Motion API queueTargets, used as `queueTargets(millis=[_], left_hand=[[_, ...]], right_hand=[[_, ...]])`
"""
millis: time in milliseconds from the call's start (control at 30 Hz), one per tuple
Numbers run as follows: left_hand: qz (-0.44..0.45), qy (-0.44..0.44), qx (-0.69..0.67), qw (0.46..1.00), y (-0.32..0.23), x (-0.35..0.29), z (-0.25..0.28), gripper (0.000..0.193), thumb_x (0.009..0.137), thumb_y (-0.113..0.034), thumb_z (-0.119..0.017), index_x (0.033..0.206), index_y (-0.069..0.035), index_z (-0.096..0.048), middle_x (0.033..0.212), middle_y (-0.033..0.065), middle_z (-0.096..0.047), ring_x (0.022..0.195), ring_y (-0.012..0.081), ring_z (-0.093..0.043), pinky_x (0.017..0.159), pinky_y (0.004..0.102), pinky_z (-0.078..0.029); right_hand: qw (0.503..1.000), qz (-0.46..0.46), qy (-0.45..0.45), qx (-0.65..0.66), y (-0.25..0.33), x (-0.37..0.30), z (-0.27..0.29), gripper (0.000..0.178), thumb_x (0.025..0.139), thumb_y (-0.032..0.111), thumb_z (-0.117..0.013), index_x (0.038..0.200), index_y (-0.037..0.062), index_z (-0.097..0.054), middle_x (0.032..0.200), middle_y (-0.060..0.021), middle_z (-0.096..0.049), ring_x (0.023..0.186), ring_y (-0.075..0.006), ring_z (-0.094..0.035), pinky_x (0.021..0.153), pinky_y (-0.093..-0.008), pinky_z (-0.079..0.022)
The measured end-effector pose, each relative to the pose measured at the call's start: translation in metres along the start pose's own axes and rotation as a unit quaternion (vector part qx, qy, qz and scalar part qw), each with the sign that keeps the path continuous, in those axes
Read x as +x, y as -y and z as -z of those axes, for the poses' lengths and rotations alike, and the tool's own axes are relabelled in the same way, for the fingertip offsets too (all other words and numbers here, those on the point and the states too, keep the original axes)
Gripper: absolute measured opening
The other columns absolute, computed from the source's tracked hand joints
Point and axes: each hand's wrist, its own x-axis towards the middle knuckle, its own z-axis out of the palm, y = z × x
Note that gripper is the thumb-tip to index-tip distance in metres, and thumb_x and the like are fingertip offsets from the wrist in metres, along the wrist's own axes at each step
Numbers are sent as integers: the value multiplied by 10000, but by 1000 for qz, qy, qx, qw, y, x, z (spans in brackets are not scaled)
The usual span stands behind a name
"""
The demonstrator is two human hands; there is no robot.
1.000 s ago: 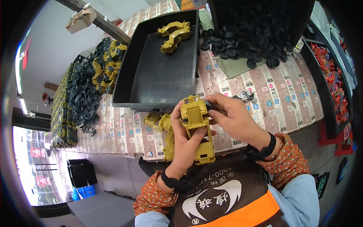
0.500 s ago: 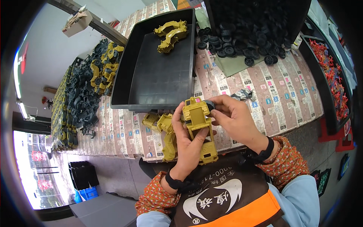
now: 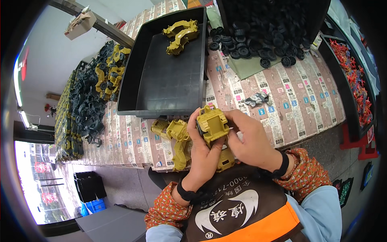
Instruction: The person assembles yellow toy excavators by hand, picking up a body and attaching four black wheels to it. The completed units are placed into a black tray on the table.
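Observation:
My left hand (image 3: 204, 155) is closed around a yellow plastic toy vehicle body (image 3: 212, 123), its thumb across the lower front. A dark part shows at the body's left side. My right hand (image 3: 252, 139) presses against the body's right side with bent fingers; the fingertips are partly hidden, and no wheel is visible in them. More yellow vehicle bodies (image 3: 177, 131) lie on the table edge just left of my left hand. Another yellow piece (image 3: 226, 159) shows below my hands.
A black tray (image 3: 161, 112) with a few yellow bodies stands beyond my hands. Loose black wheels (image 3: 244, 52) spill from a dark bin at the back. Dark and yellow parts (image 3: 86, 105) are heaped left. A crumpled piece (image 3: 257, 99) lies right, near a tray of red figures (image 3: 350, 72).
The yellow body has tilted and turned in my left hand. My right hand has shifted slightly down and curled closer against it; the black wheel seen at its fingertips is now hidden.

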Motion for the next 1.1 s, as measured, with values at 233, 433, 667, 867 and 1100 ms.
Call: queueTargets(millis=[233,433,667,867,1100], left_hand=[[-43,17,33,998,5,-8,-4,867,928,61,-669,1574,-92,-111,1411,197,-486,1273,279,-558,1090,409,-446],[-57,53,38,996,-4,-10,-3,861,909,107,-623,1570,-93,-109,1432,178,-450,1308,265,-516,1114,412,-425],[57,81,-83,992,-16,8,1,832,919,78,-611,1593,-128,-169,1441,123,-450,1288,251,-557,1088,397,-473],[163,40,-303,938,-30,15,22,522,973,-96,-667,1445,-51,-450,1275,173,-657,1024,296,-726,786,404,-646],[113,-70,-367,921,-44,26,41,415,986,-153,-710,1334,-37,-516,1278,119,-653,997,256,-720,868,394,-626]], right_hand=[[999,-6,32,-8,3,-5,7,396,732,-51,-524,1119,-23,-603,962,-227,-638,872,-442,-661,710,-443,-550],[993,-48,51,98,7,-4,15,347,746,-40,-536,1089,-50,-587,969,-212,-690,880,-356,-724,775,-391,-583],[984,-89,141,-65,-43,62,62,245,856,74,-555,1027,47,-729,940,-176,-757,861,-260,-763,749,-354,-578],[836,84,34,-541,-134,129,133,346,781,24,-663,1111,109,-723,1102,-158,-593,1077,-368,-608,849,-449,-565],[836,77,65,-539,-135,114,137,448,745,44,-745,1170,59,-602,1117,-180,-620,1055,-381,-625,815,-473,-567]])
